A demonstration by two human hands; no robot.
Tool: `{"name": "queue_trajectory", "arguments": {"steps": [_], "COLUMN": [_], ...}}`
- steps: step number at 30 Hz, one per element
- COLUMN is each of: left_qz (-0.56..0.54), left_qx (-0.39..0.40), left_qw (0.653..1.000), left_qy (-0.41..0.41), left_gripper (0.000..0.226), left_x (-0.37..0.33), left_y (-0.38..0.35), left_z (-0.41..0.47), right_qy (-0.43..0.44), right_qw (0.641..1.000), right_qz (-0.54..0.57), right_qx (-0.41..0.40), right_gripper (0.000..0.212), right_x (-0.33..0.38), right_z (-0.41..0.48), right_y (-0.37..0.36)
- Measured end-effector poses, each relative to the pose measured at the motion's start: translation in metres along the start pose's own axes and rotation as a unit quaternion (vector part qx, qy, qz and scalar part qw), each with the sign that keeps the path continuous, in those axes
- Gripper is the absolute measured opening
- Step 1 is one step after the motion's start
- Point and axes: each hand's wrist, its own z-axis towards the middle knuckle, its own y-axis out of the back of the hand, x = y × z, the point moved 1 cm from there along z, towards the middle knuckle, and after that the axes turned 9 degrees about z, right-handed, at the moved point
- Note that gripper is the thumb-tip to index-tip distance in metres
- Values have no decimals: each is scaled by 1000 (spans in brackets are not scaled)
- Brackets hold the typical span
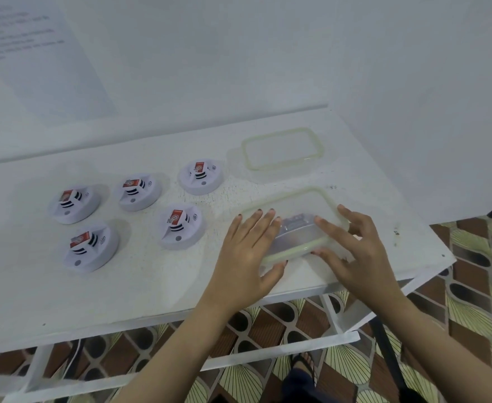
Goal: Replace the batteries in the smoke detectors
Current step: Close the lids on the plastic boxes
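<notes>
White desk (151, 286) against a bare wall: five smoke detectors (181, 228) occupy its left half. Near the front right edge, the left grip (247, 251) lies flat on a lidded container (297, 205); the right grip (358, 257) clasps its rim. Judged step: opening it for batteries; the lid needs lifting next.

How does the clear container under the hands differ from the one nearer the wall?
The near container shows dark items through its plastic; the far container shows none. The left hand and right hand rest on the near container; the far container is untouched. The near container sits by the table's front edge, the far container nearer the wall. Both are clear, rounded rectangles with pale green rims.
</notes>
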Motion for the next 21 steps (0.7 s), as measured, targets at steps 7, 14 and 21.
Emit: {"name": "queue_trajectory", "arguments": {"steps": [7,14,21], "left_qz": [-153,-91,-233], "left_qx": [165,127,150], "left_qw": [973,982,949], "left_qy": [55,101,150], "left_gripper": [75,97,65], "left_x": [30,46,24], "left_y": [29,37,40], "left_z": [19,25,10], "right_qy": [-19,22,-30], "right_qw": [997,975,953], "right_qz": [72,56,133], "right_qx": [38,216,269], "right_gripper": [41,60,81], "right_x": [3,10,21], "right_z": [8,7,3], "right_y": [28,27,33]}}
